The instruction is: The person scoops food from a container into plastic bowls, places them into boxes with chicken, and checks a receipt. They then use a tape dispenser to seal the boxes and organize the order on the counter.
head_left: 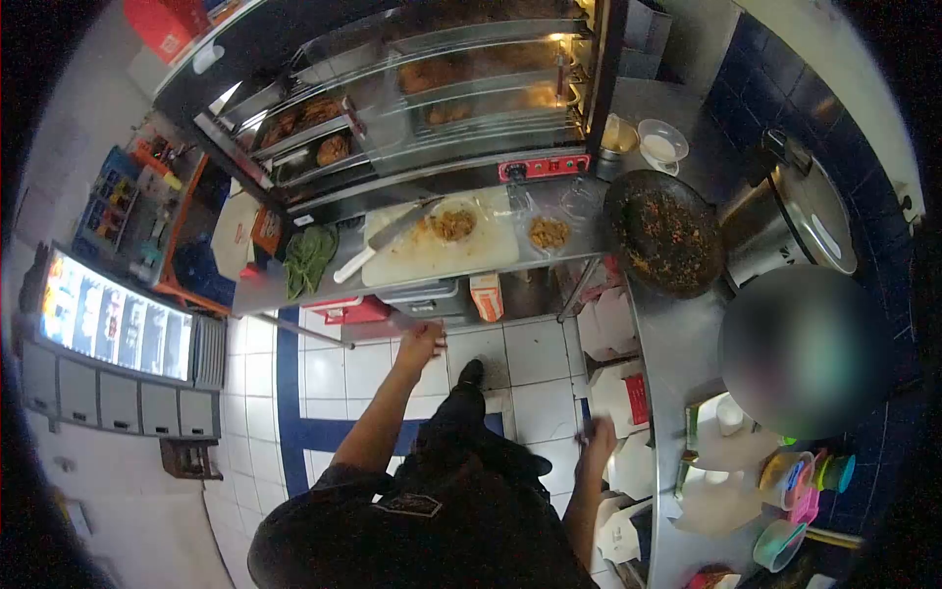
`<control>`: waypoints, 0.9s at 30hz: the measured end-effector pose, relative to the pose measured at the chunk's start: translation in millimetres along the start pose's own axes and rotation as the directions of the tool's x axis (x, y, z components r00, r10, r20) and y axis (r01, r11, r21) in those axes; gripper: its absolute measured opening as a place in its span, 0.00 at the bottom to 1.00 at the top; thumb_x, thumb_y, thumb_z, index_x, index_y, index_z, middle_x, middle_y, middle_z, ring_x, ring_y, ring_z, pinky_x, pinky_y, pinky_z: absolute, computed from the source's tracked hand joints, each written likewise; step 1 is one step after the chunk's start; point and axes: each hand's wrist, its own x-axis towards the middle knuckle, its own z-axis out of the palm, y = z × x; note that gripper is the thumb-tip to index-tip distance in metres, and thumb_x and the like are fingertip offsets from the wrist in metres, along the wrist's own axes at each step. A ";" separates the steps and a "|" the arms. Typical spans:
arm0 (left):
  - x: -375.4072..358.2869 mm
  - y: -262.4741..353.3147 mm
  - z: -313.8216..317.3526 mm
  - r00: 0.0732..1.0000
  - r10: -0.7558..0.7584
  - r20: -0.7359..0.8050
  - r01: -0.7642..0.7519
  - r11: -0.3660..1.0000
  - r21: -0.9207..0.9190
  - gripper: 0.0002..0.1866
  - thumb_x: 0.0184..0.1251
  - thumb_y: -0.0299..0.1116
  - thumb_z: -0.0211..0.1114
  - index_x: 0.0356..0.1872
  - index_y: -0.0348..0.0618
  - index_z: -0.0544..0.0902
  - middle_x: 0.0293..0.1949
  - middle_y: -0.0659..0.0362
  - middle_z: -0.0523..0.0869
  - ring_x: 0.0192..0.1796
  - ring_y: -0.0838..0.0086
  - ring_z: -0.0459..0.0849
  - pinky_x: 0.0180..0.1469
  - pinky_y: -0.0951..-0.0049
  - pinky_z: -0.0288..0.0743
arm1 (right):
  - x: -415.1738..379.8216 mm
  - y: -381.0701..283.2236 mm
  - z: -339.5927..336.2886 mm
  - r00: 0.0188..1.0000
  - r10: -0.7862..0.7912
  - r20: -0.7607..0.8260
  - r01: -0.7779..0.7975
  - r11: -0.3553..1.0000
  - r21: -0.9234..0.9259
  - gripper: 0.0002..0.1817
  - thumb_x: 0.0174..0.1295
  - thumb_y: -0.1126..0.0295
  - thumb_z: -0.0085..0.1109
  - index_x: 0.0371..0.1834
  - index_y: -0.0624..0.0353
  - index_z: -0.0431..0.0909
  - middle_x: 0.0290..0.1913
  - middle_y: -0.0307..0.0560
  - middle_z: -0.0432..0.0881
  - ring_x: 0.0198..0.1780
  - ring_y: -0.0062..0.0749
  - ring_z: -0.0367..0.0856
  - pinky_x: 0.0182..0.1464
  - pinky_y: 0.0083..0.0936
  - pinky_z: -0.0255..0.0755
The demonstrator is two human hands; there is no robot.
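Note:
My left hand (422, 346) hangs over the floor in front of the steel counter, its fingers loosely apart and nothing visible in them. My right hand (597, 442) is low beside the right-hand counter, near the white boxes; its fingers are blurred. On the counter ahead lies a white cutting board (471, 257) with a white-handled knife (390, 239) across its left part. A bowl of chopped brown food (453, 224) sits on the board. Right of it is a clear bag of similar food (548, 233). Green leaves (310, 259) lie left of the board.
A glass warming cabinet (461, 118) stands behind the counter. At right are a dark pan (665, 234) of fried bits, a large steel pot (785, 221) and plastic tubs (782, 542). White boxes (628, 466) fill the shelf below. A lit display fridge (118, 314) is far left.

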 end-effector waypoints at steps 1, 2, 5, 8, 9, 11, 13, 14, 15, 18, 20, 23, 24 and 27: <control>43.5 6.3 -5.3 0.995 0.077 -0.055 -0.080 0.996 -0.043 0.20 0.68 0.49 0.60 0.39 0.40 0.80 0.30 0.59 0.82 0.31 0.75 0.80 0.30 0.74 0.73 | 33.8 -9.3 44.0 0.984 -0.096 0.147 0.113 0.987 -0.111 0.17 0.72 0.55 0.47 0.34 0.58 0.74 0.27 0.38 0.73 0.25 0.21 0.70 0.26 0.19 0.67; 84.2 25.1 -9.1 0.985 0.109 -0.135 -0.122 0.988 -0.091 0.20 0.68 0.49 0.59 0.38 0.39 0.80 0.27 0.60 0.80 0.28 0.76 0.78 0.26 0.75 0.72 | 64.2 -30.4 90.1 0.961 -0.059 0.270 0.104 0.982 -0.157 0.18 0.71 0.55 0.47 0.33 0.58 0.74 0.27 0.38 0.74 0.25 0.20 0.71 0.26 0.18 0.67; 179.9 73.5 -1.7 0.922 0.161 -0.353 -0.209 0.973 -0.100 0.20 0.68 0.49 0.59 0.37 0.38 0.79 0.26 0.60 0.77 0.26 0.75 0.75 0.22 0.74 0.70 | 168.6 -49.9 195.5 0.934 -0.073 0.348 0.173 0.949 -0.265 0.20 0.71 0.51 0.47 0.37 0.59 0.76 0.29 0.40 0.78 0.24 0.19 0.72 0.21 0.18 0.67; 224.9 86.8 1.3 0.998 0.001 -0.069 -0.006 0.997 -0.083 0.23 0.65 0.47 0.63 0.51 0.38 0.78 0.29 0.57 0.81 0.26 0.73 0.75 0.24 0.70 0.71 | 208.0 -79.2 282.5 0.993 -0.116 -0.028 0.097 0.921 -0.378 0.24 0.66 0.48 0.54 0.44 0.62 0.77 0.32 0.44 0.79 0.25 0.25 0.74 0.22 0.23 0.69; 240.8 69.8 9.6 0.999 0.001 -0.037 -0.005 0.996 -0.087 0.23 0.65 0.47 0.63 0.51 0.38 0.78 0.29 0.57 0.81 0.26 0.73 0.75 0.24 0.70 0.71 | 220.7 -88.1 294.8 0.992 -0.095 -0.080 0.050 0.894 -0.445 0.26 0.64 0.47 0.56 0.46 0.63 0.76 0.33 0.45 0.79 0.25 0.27 0.74 0.22 0.25 0.70; 281.9 25.4 14.8 0.986 0.121 -0.114 -0.140 0.974 -0.176 0.25 0.65 0.42 0.63 0.59 0.38 0.74 0.36 0.56 0.83 0.30 0.72 0.77 0.28 0.69 0.73 | 249.2 -82.8 303.3 0.988 -0.137 -0.077 0.097 0.919 -0.383 0.26 0.62 0.49 0.59 0.48 0.63 0.76 0.34 0.45 0.79 0.26 0.29 0.74 0.24 0.26 0.71; 267.3 39.4 13.4 0.982 0.170 -0.085 -0.190 0.907 -0.375 0.25 0.65 0.36 0.62 0.61 0.38 0.72 0.43 0.56 0.82 0.36 0.72 0.79 0.34 0.70 0.74 | 253.1 -74.6 297.2 0.984 -0.176 -0.030 0.155 0.927 -0.343 0.26 0.60 0.51 0.62 0.49 0.62 0.75 0.35 0.44 0.78 0.27 0.30 0.74 0.25 0.27 0.72; 261.5 52.6 8.9 0.986 0.169 -0.007 -0.163 0.938 -0.307 0.25 0.66 0.33 0.60 0.64 0.44 0.69 0.49 0.58 0.80 0.43 0.73 0.79 0.40 0.72 0.76 | 251.4 -74.7 290.9 1.000 0.002 -0.018 -0.009 0.928 -0.373 0.23 0.60 0.53 0.61 0.50 0.58 0.74 0.38 0.43 0.78 0.33 0.30 0.76 0.32 0.29 0.74; 260.5 56.4 10.0 0.984 0.166 0.070 -0.145 0.960 -0.240 0.26 0.67 0.29 0.59 0.66 0.49 0.66 0.54 0.60 0.78 0.50 0.74 0.79 0.47 0.75 0.77 | 250.0 -76.3 283.7 0.984 0.177 -0.013 -0.167 0.901 -0.402 0.21 0.60 0.55 0.60 0.51 0.54 0.72 0.41 0.42 0.78 0.39 0.31 0.77 0.38 0.31 0.77; 246.0 45.2 7.9 0.963 0.270 0.022 -0.224 0.841 -0.493 0.27 0.65 0.30 0.60 0.66 0.42 0.67 0.53 0.55 0.78 0.47 0.68 0.81 0.48 0.69 0.76 | 243.4 -61.1 272.0 0.996 0.072 0.045 -0.063 0.982 -0.177 0.07 0.61 0.65 0.58 0.38 0.53 0.73 0.39 0.41 0.78 0.40 0.33 0.79 0.43 0.34 0.78; 223.2 48.8 -10.0 0.976 0.174 0.133 -0.077 0.839 -0.538 0.24 0.65 0.30 0.60 0.63 0.45 0.68 0.52 0.55 0.78 0.47 0.67 0.81 0.48 0.67 0.77 | 227.0 -57.7 260.8 0.980 0.077 0.182 -0.090 0.994 0.066 0.05 0.64 0.72 0.54 0.31 0.52 0.69 0.39 0.41 0.78 0.44 0.36 0.80 0.45 0.40 0.79; 199.8 39.6 -29.9 0.973 0.134 0.191 -0.019 0.862 -0.506 0.12 0.65 0.28 0.59 0.48 0.49 0.72 0.49 0.55 0.79 0.47 0.65 0.82 0.49 0.63 0.79 | 195.8 -42.7 242.3 0.961 0.083 0.262 -0.143 0.964 0.222 0.04 0.63 0.73 0.55 0.32 0.53 0.70 0.39 0.40 0.78 0.42 0.33 0.80 0.47 0.42 0.80; 193.1 42.0 -34.4 0.967 0.134 0.218 -0.011 0.873 -0.488 0.12 0.65 0.28 0.59 0.48 0.49 0.72 0.49 0.55 0.79 0.47 0.65 0.82 0.49 0.63 0.79 | 184.0 -40.0 237.2 0.958 0.084 0.275 -0.146 0.966 0.212 0.04 0.63 0.75 0.54 0.32 0.52 0.70 0.39 0.39 0.77 0.44 0.36 0.80 0.48 0.46 0.80; 173.7 35.3 -55.3 0.965 0.084 0.247 0.062 0.846 -0.530 0.06 0.65 0.26 0.58 0.39 0.47 0.71 0.47 0.56 0.79 0.48 0.66 0.81 0.49 0.64 0.80 | 141.5 -40.8 227.0 0.959 0.071 0.273 -0.137 0.964 0.230 0.05 0.63 0.76 0.53 0.31 0.54 0.69 0.38 0.39 0.77 0.44 0.34 0.80 0.45 0.44 0.82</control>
